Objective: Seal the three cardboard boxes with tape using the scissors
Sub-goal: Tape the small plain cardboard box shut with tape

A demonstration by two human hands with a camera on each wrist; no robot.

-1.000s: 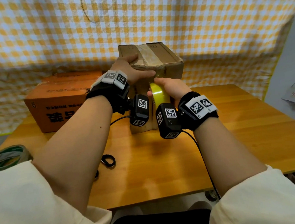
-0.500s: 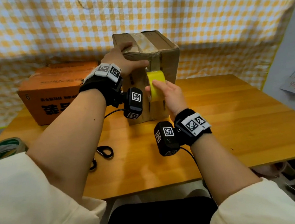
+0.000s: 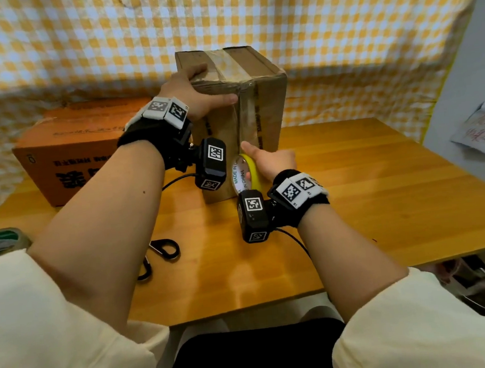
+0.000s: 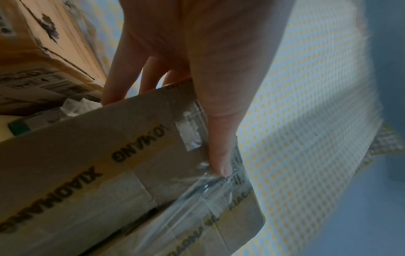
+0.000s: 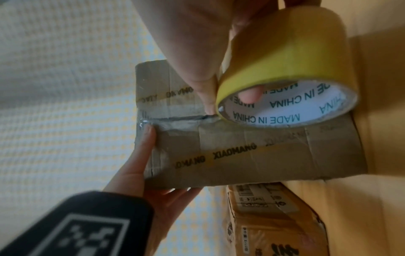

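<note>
- Brown cardboard box (image 3: 261, 106), upright near tabletop (image 3: 382, 189) centre, close to the checkered cloth backdrop (image 3: 76, 37); worn, creased kraft surface.
- Box top carries a wide strip of clear tape along the seam; front face has yellowish printed tape bands reading XIAOMANG running down it.
- Front seam: clear, glossy, wrinkled tape strip (image 4: 210, 187) runs down from the top edge to the roll.
- Tape roll (image 5: 285, 72): yellow outside, white core printed MADE IN CHINA, held against lower front of box.
- Right hand (image 3: 271, 160) grip: thumb on the outer side of roll, a finger through the core, closed on the roll.
- Left hand (image 3: 195, 97) grip: fingers draped over top left edge of box, thumb stretched flat along front top edge, tip pressing tape at the seam; not curled round anything.
- Orange cardboard box (image 3: 80, 151) to the left, lying low, black printed characters on front, just beside brown box.
- Scissors (image 3: 159, 255), black handles, flat on tabletop near front left, partly hidden by left forearm.
- Second tape roll (image 3: 0, 243), green-edged, at far left edge, blurred.
</note>
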